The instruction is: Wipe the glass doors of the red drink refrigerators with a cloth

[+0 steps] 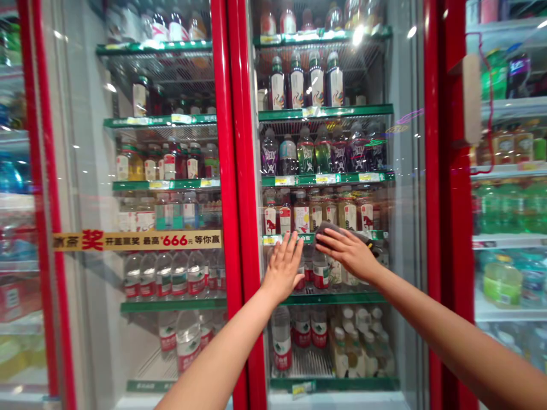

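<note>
My left hand (pixel 282 269) lies against the glass door (pixel 405 239) of a red-framed drinks fridge, fingers spread and holding nothing. To its right, my right hand (pixel 348 253) presses a dark grey cloth (pixel 367 236) on the same glass. Part of the cloth shows above and to the right of that hand's fingers; the rest is hidden under the palm. Behind the glass, bottles with red labels (pixel 320 273) stand on the shelf at hand height.
A red door frame (pixel 248 171) runs upright left of my hands. Another glass door carries a yellow strip with Chinese text (pixel 137 240). At the right, a pale box (pixel 472 99) is fixed to a red post, beside more shelves of drinks.
</note>
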`<state>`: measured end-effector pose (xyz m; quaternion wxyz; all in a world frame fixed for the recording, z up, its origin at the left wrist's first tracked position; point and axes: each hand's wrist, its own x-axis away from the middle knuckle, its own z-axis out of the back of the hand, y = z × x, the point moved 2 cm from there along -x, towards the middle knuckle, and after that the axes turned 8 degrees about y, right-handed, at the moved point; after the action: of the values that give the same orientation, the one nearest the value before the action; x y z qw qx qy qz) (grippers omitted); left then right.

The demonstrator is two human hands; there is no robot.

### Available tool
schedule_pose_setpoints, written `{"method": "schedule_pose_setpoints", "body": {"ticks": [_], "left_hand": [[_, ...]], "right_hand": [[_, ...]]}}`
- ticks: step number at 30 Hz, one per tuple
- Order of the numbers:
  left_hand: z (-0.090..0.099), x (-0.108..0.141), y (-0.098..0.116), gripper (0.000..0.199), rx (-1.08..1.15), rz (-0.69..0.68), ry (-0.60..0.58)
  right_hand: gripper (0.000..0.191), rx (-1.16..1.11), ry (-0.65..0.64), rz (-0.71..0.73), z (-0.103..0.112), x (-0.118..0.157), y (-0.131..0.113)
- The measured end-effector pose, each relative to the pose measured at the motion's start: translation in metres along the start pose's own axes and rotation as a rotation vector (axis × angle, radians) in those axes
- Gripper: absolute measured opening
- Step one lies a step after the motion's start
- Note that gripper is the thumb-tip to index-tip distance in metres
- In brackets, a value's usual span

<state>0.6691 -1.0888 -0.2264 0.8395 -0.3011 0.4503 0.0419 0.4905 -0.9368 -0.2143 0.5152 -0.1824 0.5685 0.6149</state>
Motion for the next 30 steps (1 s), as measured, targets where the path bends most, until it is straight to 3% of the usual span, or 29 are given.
{"method": "schedule_pose_setpoints", "body": {"ticks": [3, 6, 10, 13, 17, 19, 21, 25, 27, 30], "left_hand": [[-0.004, -0.025, 0.017, 0.124, 0.011, 0.008, -0.006], [-0.015, -0.045, 0.039, 0.131, 0.035, 0.047, 0.006], [-0.032, -0.049, 0.057, 0.143, 0.094, 0.103, 0.023], [-0.04, -0.043, 0.059, 0.15, 0.128, 0.102, 0.021], [-0.043, -0.042, 0.057, 0.151, 0.141, 0.094, 0.025], [-0.043, -0.044, 0.057, 0.15, 0.144, 0.093, 0.028], [-0.043, -0.045, 0.057, 0.151, 0.149, 0.091, 0.029], [-0.042, -0.047, 0.056, 0.152, 0.161, 0.084, 0.04], [-0.042, -0.047, 0.056, 0.152, 0.164, 0.079, 0.047], [-0.043, -0.048, 0.055, 0.15, 0.157, 0.075, 0.054]], "right_hand": [[0.051, 0.077, 0.131, -0.214, 0.004, -0.008, 0.027], [0.05, 0.111, 0.235, -0.348, -0.003, -0.022, 0.027], [0.054, 0.064, 0.141, -0.221, -0.002, 0.009, 0.02], [0.057, 0.047, 0.086, -0.111, 0.014, 0.047, 0.038], [0.055, 0.138, 0.239, -0.284, 0.025, 0.046, 0.067], [0.055, 0.173, 0.29, -0.36, 0.019, 0.031, 0.064], [0.055, 0.163, 0.254, -0.337, 0.011, 0.023, 0.049], [0.06, 0.119, 0.099, -0.217, 0.012, 0.046, 0.037], [0.062, 0.135, 0.11, -0.256, 0.023, 0.066, 0.054], [0.065, 0.173, 0.251, -0.434, 0.037, 0.081, 0.09]]}}
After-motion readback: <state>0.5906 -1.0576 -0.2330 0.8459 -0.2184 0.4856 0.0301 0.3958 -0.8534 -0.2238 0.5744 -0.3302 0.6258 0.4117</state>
